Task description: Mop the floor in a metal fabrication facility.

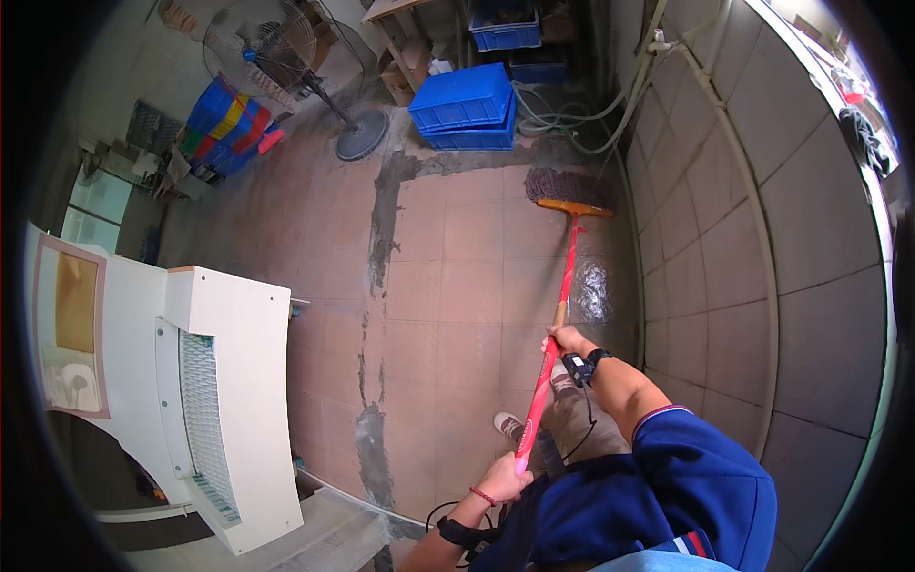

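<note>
A mop (pixel 569 267) with a red-and-pink handle slants away from me across the tiled floor. Its dark shaggy head (pixel 558 186), under an orange bar (pixel 572 207), lies on the floor near the right wall. My left hand (pixel 505 480) is closed round the handle's near end, close to my body. Farther up, my right hand (pixel 569 340) grips the handle beside a tan section. A wet, shiny patch (pixel 592 291) shows on the floor right of the handle. My shoes (pixel 508 424) stand beside and below the handle.
Stacked blue crates (pixel 462 107) stand at the far side, with a coiled hose (pixel 572 119) beside them. A pedestal fan (pixel 360 135) is at the far left. White equipment (pixel 243 381) borders the left. A tiled wall (pixel 710 248) with pipes runs along the right.
</note>
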Demonstrator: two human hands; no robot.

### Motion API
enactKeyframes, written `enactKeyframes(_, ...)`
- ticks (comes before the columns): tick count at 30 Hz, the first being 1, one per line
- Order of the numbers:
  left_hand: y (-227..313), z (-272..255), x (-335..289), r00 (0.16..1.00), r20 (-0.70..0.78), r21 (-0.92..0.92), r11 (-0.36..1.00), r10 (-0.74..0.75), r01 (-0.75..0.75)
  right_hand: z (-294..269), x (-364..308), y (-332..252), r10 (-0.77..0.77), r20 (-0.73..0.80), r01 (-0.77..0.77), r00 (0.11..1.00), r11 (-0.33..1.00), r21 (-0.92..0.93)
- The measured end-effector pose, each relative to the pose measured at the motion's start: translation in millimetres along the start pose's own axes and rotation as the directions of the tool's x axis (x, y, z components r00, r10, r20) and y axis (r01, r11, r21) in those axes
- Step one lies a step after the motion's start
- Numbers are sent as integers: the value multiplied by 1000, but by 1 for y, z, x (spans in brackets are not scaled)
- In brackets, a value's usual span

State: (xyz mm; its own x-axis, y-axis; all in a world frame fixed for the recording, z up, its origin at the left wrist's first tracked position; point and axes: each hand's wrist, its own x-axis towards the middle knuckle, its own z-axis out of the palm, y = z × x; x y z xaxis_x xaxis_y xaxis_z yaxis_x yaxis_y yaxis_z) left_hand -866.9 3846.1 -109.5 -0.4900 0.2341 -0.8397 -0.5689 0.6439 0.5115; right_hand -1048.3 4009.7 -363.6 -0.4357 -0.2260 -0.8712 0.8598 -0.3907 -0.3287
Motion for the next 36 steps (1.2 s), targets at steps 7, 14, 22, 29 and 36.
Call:
enactKeyframes(7,0,4,-4,1000,-3,-48,999,-5,5,-3,5,19,-86,-4,86,996,995,46)
enactKeyframes(14,-13,9,1,1000,10,-77,997,0,1,-1,4,20,-88,-1,88,996,995,53)
enactKeyframes(22,-13,-16,-30,1000,0,24,999,-26,26,5,-12,37,-57,168,21,984,977,211)
enactKeyframes(29,-74,5,-15,933,-265,402,907,244,-123,25,-13,33,40,-123,-11,992,974,227)
enactKeyframes(36,-104,-15,-23,926,-355,355,935,130,6,62,-42,16,-42,-133,75,990,965,250)
